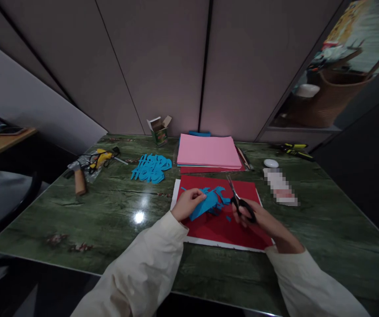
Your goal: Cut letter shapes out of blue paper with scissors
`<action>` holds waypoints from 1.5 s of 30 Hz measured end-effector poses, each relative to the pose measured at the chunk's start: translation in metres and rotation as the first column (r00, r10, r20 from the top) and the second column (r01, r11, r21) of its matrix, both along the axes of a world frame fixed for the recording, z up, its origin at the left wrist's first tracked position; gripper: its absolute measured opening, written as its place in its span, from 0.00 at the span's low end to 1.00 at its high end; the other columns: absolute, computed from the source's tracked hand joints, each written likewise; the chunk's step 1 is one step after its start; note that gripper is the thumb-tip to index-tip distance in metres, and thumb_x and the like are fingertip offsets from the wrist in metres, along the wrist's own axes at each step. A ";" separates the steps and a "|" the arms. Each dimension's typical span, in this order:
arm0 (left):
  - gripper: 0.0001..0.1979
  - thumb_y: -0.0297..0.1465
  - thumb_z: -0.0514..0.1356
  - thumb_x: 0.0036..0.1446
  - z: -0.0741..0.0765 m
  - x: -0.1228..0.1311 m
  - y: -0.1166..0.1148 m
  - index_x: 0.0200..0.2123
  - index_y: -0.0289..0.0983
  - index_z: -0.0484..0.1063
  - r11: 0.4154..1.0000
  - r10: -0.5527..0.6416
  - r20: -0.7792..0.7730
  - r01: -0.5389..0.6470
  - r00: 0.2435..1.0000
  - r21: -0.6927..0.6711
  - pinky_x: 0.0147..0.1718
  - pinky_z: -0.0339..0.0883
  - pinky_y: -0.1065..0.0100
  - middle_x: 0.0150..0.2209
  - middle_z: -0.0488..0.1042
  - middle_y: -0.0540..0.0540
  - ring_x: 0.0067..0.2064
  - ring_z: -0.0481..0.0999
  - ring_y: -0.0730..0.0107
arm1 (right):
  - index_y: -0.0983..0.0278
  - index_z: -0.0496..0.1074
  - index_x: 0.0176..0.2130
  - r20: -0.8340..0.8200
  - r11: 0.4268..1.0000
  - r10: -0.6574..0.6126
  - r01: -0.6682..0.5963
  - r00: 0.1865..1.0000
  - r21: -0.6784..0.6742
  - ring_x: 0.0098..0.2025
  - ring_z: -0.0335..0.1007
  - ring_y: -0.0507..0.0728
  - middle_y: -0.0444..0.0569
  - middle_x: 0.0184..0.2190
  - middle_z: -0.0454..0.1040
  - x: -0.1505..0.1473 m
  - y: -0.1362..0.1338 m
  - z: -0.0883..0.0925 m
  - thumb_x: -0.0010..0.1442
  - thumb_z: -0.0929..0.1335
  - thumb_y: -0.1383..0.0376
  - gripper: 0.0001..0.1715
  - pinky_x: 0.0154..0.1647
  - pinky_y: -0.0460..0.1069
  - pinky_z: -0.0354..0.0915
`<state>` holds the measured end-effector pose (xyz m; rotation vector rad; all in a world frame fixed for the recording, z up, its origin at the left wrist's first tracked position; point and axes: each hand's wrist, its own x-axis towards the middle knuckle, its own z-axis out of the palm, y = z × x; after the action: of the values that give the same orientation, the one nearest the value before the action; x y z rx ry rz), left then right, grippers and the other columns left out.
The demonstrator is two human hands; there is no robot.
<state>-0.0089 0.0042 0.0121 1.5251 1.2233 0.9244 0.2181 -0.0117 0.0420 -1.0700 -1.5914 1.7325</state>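
My left hand (189, 203) pinches the left side of a blue paper piece (206, 206) with cut, ragged edges. Beneath it lies a red sheet (222, 231) on a white one, with small blue scraps on top. My right hand (247, 215) is closed round the black handles of the scissors (237, 196), whose blades point up and away, just right of the blue paper. To the left on the green table (110, 220) sits a pile of blue paper cutouts (152, 168).
Behind the red sheet is a stack of pink paper (209, 151), with an open small box (159, 132) to its left. A yellow tool with a cable (101, 157) lies far left. At right are a white oval object (271, 163) and yellow-black pliers (295, 151).
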 end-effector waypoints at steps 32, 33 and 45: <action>0.14 0.33 0.63 0.42 0.003 0.010 -0.007 0.34 0.35 0.68 0.989 -0.030 0.349 0.078 0.936 -0.125 0.30 0.62 0.71 0.28 0.72 0.48 0.31 0.71 0.72 | 0.64 0.64 0.32 -0.029 0.846 -0.527 0.528 0.849 0.079 0.28 0.62 0.53 0.44 0.27 0.66 -0.026 0.001 -0.037 0.42 0.72 0.59 0.19 0.29 0.46 0.60; 0.12 0.33 0.62 0.43 0.002 0.009 -0.007 0.33 0.35 0.69 0.992 -0.057 0.331 0.091 0.942 -0.087 0.33 0.62 0.70 0.31 0.73 0.46 0.34 0.71 0.70 | 0.64 0.64 0.32 -0.034 0.845 -0.528 0.529 0.848 0.072 0.28 0.62 0.53 0.43 0.27 0.66 -0.026 0.001 -0.037 0.42 0.72 0.59 0.19 0.28 0.46 0.60; 0.10 0.28 0.56 0.49 0.009 0.001 -0.004 0.36 0.35 0.74 0.997 0.010 0.163 -0.023 0.987 0.074 0.43 0.62 0.64 0.39 0.75 0.43 0.42 0.71 0.64 | 0.65 0.64 0.32 0.085 0.967 -0.252 0.254 0.964 -0.023 0.17 0.55 0.47 0.43 0.22 0.65 -0.010 0.006 -0.021 0.52 0.63 0.49 0.21 0.16 0.43 0.52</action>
<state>-0.0082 0.0006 0.0209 1.4692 1.0960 1.0953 0.2076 -0.0057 0.0215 -1.3142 -1.4063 1.5671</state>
